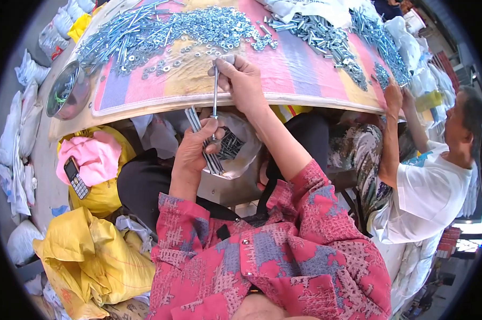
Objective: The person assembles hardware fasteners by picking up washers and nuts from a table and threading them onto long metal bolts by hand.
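Observation:
My left hand (193,146) is closed around a bundle of long metal bolts (194,118), whose ends stick out above and below the fingers. Between its thumb and fingertips and my right hand (243,82) stands one more long bolt (216,90), almost upright. The right fingers pinch the top of that bolt in front of the table edge. Its lower end meets the left fingertips, where a small nut or washer seems to sit. Below my hands, a white bag (250,140) in my lap area holds many dark metal bolts (231,145).
On the striped tabletop cloth (187,82) lie heaps of nuts and washers (214,26), long bolts (126,34) and sleeves (326,40). A metal bowl (54,104) stands left. A phone (77,178) rests on pink cloth (99,157). A co-worker (422,186) sits at the right.

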A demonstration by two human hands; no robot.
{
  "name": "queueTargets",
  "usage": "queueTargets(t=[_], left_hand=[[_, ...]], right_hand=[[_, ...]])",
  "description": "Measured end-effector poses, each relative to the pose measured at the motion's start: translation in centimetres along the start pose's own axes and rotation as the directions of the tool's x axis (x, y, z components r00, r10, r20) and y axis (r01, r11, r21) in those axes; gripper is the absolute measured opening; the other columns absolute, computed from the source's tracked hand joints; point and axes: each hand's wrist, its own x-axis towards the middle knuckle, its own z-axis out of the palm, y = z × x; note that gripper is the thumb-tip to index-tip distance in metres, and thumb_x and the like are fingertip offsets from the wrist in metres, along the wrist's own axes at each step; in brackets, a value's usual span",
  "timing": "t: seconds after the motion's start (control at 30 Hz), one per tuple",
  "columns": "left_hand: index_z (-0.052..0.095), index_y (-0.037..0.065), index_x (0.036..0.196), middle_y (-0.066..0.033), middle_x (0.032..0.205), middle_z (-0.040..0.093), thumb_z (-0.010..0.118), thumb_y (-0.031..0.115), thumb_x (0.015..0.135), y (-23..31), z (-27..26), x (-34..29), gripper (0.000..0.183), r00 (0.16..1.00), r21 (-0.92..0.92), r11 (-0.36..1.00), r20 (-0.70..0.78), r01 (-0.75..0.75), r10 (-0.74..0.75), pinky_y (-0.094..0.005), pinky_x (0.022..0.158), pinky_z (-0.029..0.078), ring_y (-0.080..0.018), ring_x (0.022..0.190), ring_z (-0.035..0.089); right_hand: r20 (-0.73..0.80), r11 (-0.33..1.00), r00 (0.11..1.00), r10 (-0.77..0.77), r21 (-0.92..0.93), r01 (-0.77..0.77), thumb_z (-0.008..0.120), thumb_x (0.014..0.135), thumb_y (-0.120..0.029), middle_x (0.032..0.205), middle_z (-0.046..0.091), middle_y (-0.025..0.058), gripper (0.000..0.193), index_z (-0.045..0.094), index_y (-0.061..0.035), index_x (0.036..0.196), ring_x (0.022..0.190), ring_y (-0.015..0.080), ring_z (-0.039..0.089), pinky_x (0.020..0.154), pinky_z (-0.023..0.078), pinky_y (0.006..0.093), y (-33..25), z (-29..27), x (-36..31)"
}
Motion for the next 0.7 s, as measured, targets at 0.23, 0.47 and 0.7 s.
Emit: queueTargets(t=[0.23, 0.47, 0.7], left_hand=[[0.061, 0.003, 0.091, -0.0071, 0.079, 0.062, 0.073, 0.013, 0.082, 1.4, -1.4, 0.4, 0.017, 0.994, 0.021, 0.996, -0.067, -0.09, 0.091, -0.0167, 0.04, 0.034, -0.0083, 0.058, 0.053], [0.063, 0.004, 0.087, -0.0069, 0.076, 0.063, 0.073, 0.01, 0.082, 1.1, -0.9, -0.1, 0.013, 0.986, 0.158, 0.985, -0.137, -0.075, 0.097, -0.0178, 0.042, 0.035, -0.0068, 0.057, 0.051], [0.062, -0.001, 0.088, -0.0075, 0.075, 0.062, 0.068, 0.005, 0.083, 0.2, 0.1, 0.1, 0.01, 0.993, 0.198, 0.98, -0.107, -0.032, 0.054, -0.0163, 0.042, 0.034, -0.005, 0.052, 0.046]], right_hand=[[0.408, 0.744, 0.913, 0.002, -0.611, 0.271, 0.061, 0.089, -0.013, 0.069, 0.062, 0.0055, 0.015, 0.066, -0.0028, 0.099, 0.059, 0.0092, 0.055, 0.056, 0.048, 0.0268, 0.8, -0.2, -5.4], [-0.055, 0.18, 0.909, -0.413, -0.983, 0.022, 0.057, 0.09, -0.025, 0.096, 0.068, 0.0167, 0.029, 0.066, -0.0007, 0.104, 0.08, 0.0273, 0.067, 0.073, 0.051, 0.0379, -3.6, -11.2, 2.9], [0.061, -0.253, 0.888, -0.457, -0.965, -0.063, 0.063, 0.083, -0.034, 0.092, 0.066, 0.0197, 0.032, 0.066, -0.0029, 0.087, 0.084, 0.0393, 0.064, 0.073, 0.05, 0.0483, -1.8, -14.5, 9.1]])
